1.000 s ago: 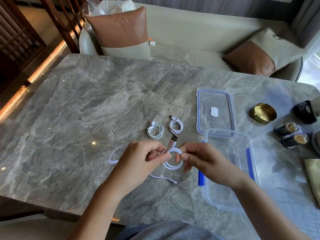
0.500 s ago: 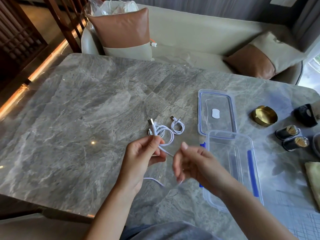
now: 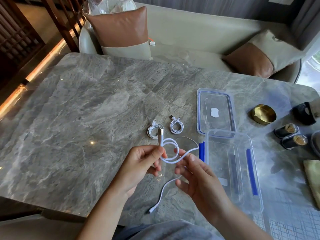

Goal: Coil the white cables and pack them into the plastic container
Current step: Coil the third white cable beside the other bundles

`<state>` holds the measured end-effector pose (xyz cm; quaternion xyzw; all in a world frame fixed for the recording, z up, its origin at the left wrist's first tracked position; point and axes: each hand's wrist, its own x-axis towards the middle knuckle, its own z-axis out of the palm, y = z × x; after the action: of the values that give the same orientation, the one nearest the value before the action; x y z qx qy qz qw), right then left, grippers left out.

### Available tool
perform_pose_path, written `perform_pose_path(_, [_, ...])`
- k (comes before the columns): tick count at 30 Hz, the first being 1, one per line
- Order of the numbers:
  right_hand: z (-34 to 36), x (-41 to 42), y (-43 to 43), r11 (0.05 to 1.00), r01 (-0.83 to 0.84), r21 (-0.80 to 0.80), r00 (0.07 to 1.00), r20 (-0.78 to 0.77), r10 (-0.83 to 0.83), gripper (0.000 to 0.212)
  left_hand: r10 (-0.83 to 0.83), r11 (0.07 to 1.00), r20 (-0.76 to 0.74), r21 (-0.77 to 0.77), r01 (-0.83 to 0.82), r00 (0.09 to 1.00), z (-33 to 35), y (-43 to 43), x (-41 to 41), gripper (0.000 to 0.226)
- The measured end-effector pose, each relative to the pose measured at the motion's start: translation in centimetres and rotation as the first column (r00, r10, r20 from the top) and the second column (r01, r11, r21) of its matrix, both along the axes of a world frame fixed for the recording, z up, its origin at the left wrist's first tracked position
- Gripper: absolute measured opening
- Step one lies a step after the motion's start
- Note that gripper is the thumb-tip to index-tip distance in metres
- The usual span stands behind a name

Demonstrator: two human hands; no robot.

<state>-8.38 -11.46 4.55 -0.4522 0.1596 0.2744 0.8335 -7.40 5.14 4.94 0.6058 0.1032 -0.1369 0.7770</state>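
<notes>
My left hand [image 3: 141, 163] pinches a white cable [image 3: 170, 157] just below its USB plug, which points up. The cable makes one loop between my hands. My right hand [image 3: 195, 179] holds the cable where it leaves the loop; the free end hangs down to the table near the front edge. Two coiled white cables [image 3: 154, 130] [image 3: 176, 126] lie side by side on the marble table beyond my hands. The clear plastic container [image 3: 256, 170] with blue clips stands open and empty to the right of my right hand.
The container's lid [image 3: 199, 110] lies flat behind it. A brass dish [image 3: 263, 114], a black object [image 3: 303, 113] and two dark small jars [image 3: 290, 135] sit at the right. A cloth [image 3: 313, 174] lies at the right edge. A sofa with cushions is beyond the table.
The small tight coil from a second ago has come apart. My hands lifted the cable and now hold one larger loop, with the loose end trailing down toward the near table edge.
</notes>
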Motion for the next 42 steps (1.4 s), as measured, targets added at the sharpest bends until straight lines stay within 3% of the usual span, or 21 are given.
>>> perform_pose_path(6, [0.8,1.5,-0.4,0.944,-0.068,-0.323,0.947,0.276,0.163,0.028,-0.176,0.983,0.016,0.053,0.174,0.984,-0.3,0.5,0.9,0.022])
perform_pose_path(11, [1.5,3.3,-1.1,0.862,-0.198,-0.466,0.852,0.352,0.387,0.013,-0.292,0.95,0.033,0.129,0.286,0.956,0.2,1.1,1.9,0.025])
perform_pose_path(19, [2.2,4.8,-1.9,0.727,-0.554,-0.406,0.68,0.282,0.676,0.009,-0.372,0.922,0.098,0.158,0.354,0.923,0.1,1.0,2.3,0.023])
perform_pose_path(23, [2.4,5.5,-2.4,0.705,-0.595,-0.387,0.667,0.253,0.701,0.01,-0.276,0.946,0.135,0.215,0.244,0.952,-0.1,0.8,2.4,0.015])
perform_pose_path(24, [2.4,5.6,-2.6,0.695,-0.608,-0.385,0.655,0.252,0.712,0.01,-0.226,0.946,0.16,0.273,0.177,0.961,-0.1,0.7,2.4,0.023])
perform_pose_path(26, [2.6,5.9,-2.9,0.669,-0.634,-0.389,0.622,0.257,0.739,0.011,-0.177,0.902,0.259,0.428,0.051,0.95,0.0,0.7,2.2,0.048])
perform_pose_path(29, [3.1,6.2,-3.3,0.599,-0.683,-0.418,0.538,0.266,0.8,0.014,-0.37,0.756,0.434,0.655,-0.005,0.822,0.8,1.0,2.3,0.076])
perform_pose_path(31, [3.4,6.6,-3.5,0.537,-0.716,-0.446,0.469,0.261,0.843,0.013,-0.533,0.64,0.439,0.768,0.006,0.723,1.2,0.9,2.7,0.074])
perform_pose_path(34, [3.7,7.1,-3.9,0.465,-0.728,-0.504,0.393,0.248,0.885,0.009,-0.636,0.563,0.364,0.822,0.086,0.681,1.5,0.3,3.1,0.052])
perform_pose_path(37, [3.7,7.3,-4.2,0.494,-0.677,-0.545,0.426,0.257,0.867,0.009,-0.547,0.616,0.374,0.786,0.057,0.749,1.3,0.1,3.2,0.037])
perform_pose_path(42, [3.3,7.3,-4.5,0.68,-0.539,-0.497,0.631,0.296,0.717,0.009,-0.254,0.727,0.388,0.681,-0.09,0.886,0.6,-0.4,2.6,0.026])
